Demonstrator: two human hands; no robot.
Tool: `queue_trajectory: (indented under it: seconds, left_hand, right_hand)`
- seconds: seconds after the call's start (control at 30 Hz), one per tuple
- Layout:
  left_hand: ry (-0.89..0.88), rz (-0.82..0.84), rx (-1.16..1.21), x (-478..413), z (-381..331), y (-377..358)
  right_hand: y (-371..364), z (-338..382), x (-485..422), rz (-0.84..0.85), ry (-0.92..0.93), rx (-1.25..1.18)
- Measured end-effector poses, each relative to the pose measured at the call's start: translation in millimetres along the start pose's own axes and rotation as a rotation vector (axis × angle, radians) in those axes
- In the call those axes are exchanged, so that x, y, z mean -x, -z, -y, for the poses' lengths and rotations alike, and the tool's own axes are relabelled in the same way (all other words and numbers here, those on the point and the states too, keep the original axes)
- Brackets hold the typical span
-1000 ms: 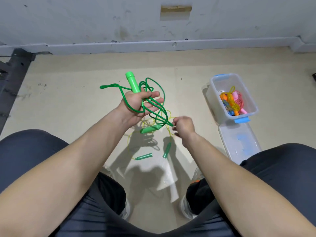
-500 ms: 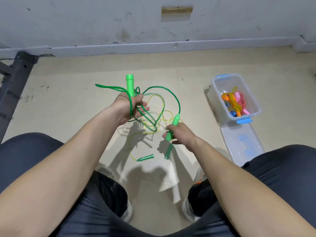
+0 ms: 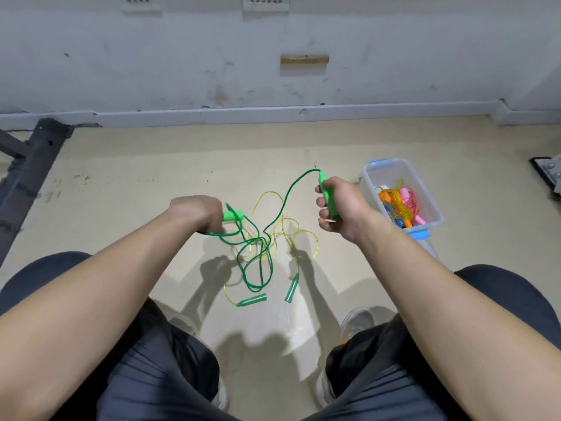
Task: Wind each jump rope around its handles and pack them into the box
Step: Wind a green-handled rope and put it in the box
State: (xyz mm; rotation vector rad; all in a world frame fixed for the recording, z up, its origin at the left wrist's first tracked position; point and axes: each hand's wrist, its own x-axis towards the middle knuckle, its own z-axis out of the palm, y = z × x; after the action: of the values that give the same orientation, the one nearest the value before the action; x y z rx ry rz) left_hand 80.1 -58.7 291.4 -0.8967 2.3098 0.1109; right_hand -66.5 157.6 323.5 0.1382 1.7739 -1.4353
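1. green rope (image 3: 287, 194) spans the two hands, one end in each; its cord sags beneath them in loose loops, not wound.
2. left hand (image 3: 194, 212) is turned back-up, fingers curled under and clenched round a handle (image 3: 233, 215), which sticks out sideways toward the right hand.
3. right hand (image 3: 340, 208) is turned with its palm toward the left hand, fingers wrapped round the second handle (image 3: 327, 196), held nearly upright; the cord leaves its top and arcs down toward the left hand.
4. the hands are well apart, the right farther forward than the left, both forearms reaching out over the knees.
5. yellow rope (image 3: 316, 246) lies on the floor (image 3: 151, 177) below and between the hands, its loops crossing the green cord; whether they touch i cannot tell.
6. left floor handle (image 3: 253, 300) and right floor handle (image 3: 292, 291) lie nearer the person than either hand.
7. box (image 3: 390, 173) sits open just right of the right hand, with coloured ropes (image 3: 397, 205) inside.
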Motion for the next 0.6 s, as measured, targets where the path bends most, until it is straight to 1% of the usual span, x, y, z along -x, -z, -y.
queue_trajectory:
  seconds: [0.07,0.1,0.17,0.27,0.33,0.4,0.43,0.47,0.53,0.57,0.6]
  left_hand:
    - [0.050,0.088,-0.061,2.3,6.0,3.2]
    - [0.063,0.087,-0.058,5.7,8.4,4.8]
    - [0.071,0.012,-0.001,8.9,12.2,6.1]
    - [0.070,-0.174,0.185,17.6,11.4,9.6]
    - [-0.017,-0.228,0.382,18.5,6.4,10.3]
    - [-0.170,-0.232,0.647,20.4,0.7,8.0]
    - [-0.233,-0.253,0.732,21.9,-2.4,6.6]
    - [-0.283,-0.290,0.765,24.3,-5.5,5.6]
    - [-0.359,-0.407,0.720,32.9,-13.6,5.9]
    - [-0.382,-0.472,0.683,37.7,-18.0,6.2]
    - [-0.406,-0.511,0.698,43.2,-22.7,6.3]
  right_hand:
    - [6.5,9.8,3.9,-0.011,0.030,0.103]
    - [8.9,12.3,5.0,-0.017,0.034,0.142]
    - [11.5,11.7,6.1,-0.017,0.013,0.189]
    - [8.0,4.0,11.2,0.039,-0.063,0.219]
    - [3.1,0.3,15.4,0.108,-0.128,0.164]
    - [-3.3,-1.1,18.8,0.186,-0.161,0.109]
    - [-6.8,-1.5,19.6,0.218,-0.156,0.118]
    - [-10.1,-2.1,20.1,0.239,-0.141,0.148]
    - [-16.1,-3.8,20.2,0.275,-0.115,0.193]
    - [-18.7,-5.5,20.0,0.302,-0.120,0.184]
    - [-21.1,-7.8,19.2,0.332,-0.137,0.163]
